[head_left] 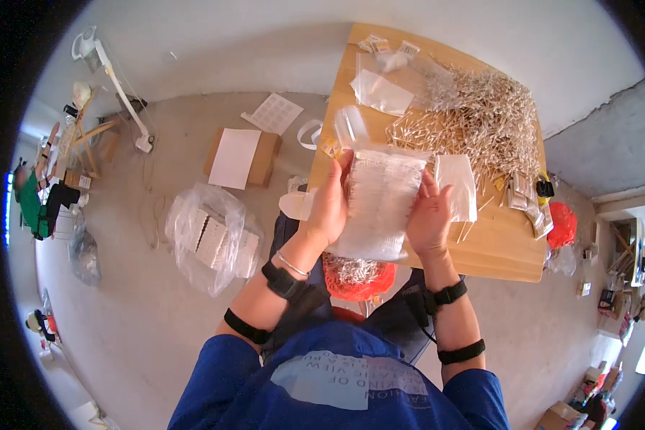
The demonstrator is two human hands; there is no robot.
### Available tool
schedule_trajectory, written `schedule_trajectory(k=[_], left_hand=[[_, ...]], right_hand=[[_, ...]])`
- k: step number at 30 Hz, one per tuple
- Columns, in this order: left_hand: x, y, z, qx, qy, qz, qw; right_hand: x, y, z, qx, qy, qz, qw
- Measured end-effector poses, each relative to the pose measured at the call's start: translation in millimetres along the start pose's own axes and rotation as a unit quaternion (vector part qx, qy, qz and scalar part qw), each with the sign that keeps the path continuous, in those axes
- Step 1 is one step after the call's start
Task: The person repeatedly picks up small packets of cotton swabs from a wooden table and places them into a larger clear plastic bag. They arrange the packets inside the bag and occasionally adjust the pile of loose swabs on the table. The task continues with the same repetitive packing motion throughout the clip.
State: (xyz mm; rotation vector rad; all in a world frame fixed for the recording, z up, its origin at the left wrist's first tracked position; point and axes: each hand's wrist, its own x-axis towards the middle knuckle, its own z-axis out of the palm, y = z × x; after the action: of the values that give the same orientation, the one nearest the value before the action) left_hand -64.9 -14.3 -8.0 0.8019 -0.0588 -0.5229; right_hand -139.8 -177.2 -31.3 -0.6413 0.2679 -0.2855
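Between my two hands, over the table's near edge, is a clear plastic bag (383, 201) packed with rows of white cotton swabs. My left hand (330, 204) grips its left side, the thumb up along the edge. Against the opposite side rests my right hand (430, 215), fingers curled at the bag's edge and thumb held away. A large loose pile of wooden-stick cotton swabs (480, 115) covers the table's far right. Just right of the held bag lies a flat white plastic bag (456, 188). Below, a red bag (360, 281) holds more swabs near my lap.
The wooden table (502, 251) has clear plastic bags (383, 93) at its far left. On the floor to the left sit a clear sack of white packs (218, 240) and a cardboard box (265, 159). Another red bag (562, 223) stands right of the table. A person (32, 201) is at far left.
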Motion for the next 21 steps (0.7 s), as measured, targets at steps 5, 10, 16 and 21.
schedule_trajectory(k=[5, 10, 16, 21], left_hand=[[-5, 23, 9, -0.058, -0.050, 0.119, 0.990], [-29, -47, -54, 0.016, 0.053, 0.094, 0.994], [-45, -51, -55, 0.277, 0.099, 0.134, 0.946], [-12, -65, -75, 0.287, 0.085, 0.063, 0.952]], right_hand=[[-3, -38, 42, 0.157, 0.044, -0.018, 0.986], [-17, 3, -17, 0.082, 0.009, 0.010, 0.997], [-29, 17, -74, -0.015, 0.080, -0.018, 0.997], [-8, 24, -48, -0.256, 0.069, -0.010, 0.964]])
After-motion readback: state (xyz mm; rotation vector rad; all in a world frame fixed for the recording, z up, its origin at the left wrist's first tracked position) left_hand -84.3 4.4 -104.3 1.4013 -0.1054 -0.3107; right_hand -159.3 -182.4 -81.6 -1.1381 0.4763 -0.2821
